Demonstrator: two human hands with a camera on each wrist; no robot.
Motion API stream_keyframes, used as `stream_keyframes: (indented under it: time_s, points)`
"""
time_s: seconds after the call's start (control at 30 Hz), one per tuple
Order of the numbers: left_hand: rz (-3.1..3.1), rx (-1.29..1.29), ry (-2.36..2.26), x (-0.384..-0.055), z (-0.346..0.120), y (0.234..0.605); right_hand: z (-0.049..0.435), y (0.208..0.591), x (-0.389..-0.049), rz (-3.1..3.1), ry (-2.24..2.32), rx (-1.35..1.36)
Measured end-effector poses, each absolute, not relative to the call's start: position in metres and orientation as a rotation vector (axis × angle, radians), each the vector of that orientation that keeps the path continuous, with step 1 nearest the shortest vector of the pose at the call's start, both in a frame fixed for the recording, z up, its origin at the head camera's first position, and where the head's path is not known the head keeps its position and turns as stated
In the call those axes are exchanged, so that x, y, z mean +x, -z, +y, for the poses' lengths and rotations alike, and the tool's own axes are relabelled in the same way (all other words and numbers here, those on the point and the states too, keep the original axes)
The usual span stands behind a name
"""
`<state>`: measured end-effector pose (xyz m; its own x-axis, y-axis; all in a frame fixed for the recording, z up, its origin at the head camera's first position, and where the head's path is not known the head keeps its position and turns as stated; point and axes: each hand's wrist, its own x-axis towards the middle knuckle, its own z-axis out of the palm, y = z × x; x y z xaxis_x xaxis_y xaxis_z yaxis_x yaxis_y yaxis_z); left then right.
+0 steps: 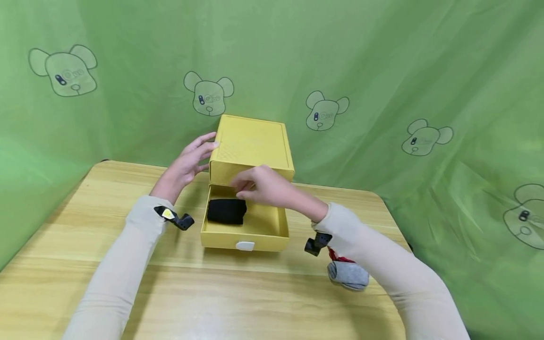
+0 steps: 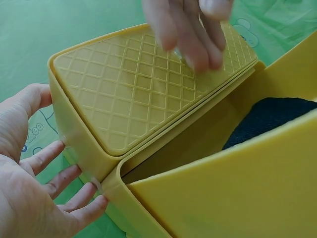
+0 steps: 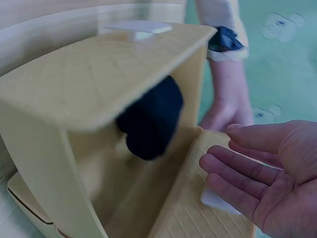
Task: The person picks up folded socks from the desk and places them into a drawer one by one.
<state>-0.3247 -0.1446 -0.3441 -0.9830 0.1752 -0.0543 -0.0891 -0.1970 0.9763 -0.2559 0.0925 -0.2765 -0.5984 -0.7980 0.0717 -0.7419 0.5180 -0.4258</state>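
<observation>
A yellow two-tier drawer box (image 1: 252, 141) stands on the table. Its lower drawer (image 1: 263, 225) is pulled out, and a black folded cloth (image 1: 226, 211), perhaps a sock, lies in the drawer's left part. My left hand (image 1: 187, 165) rests against the box's left side with spread fingers (image 2: 62, 178). In front of the upper drawer (image 2: 114, 94), which is pushed in, hovers my right hand (image 1: 267, 186). Its fingers are loosely bent and hold nothing. The right wrist view shows a white knob (image 3: 220, 202) partly behind these fingers.
A grey folded cloth (image 1: 348, 275), like a sock, lies on the wooden table (image 1: 204, 302) by my right forearm. A red piece (image 1: 338, 256) shows just behind it, partly covered by the sleeve. Green curtain (image 1: 263, 56) hangs behind the table.
</observation>
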Motion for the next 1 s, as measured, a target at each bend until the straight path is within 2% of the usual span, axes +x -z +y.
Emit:
stream_keyframes:
  time_s: [0.53,1.0]
  points:
    - [1.858,0.078,-2.308,-0.324,-0.144,0.344,0.181,0.258,-0.253,2.718,0.863,-1.09]
    - [1.866,0.073,-2.31,-0.322,-0.139,0.337,0.281,0.276,-0.28,2.791,0.729,-0.763]
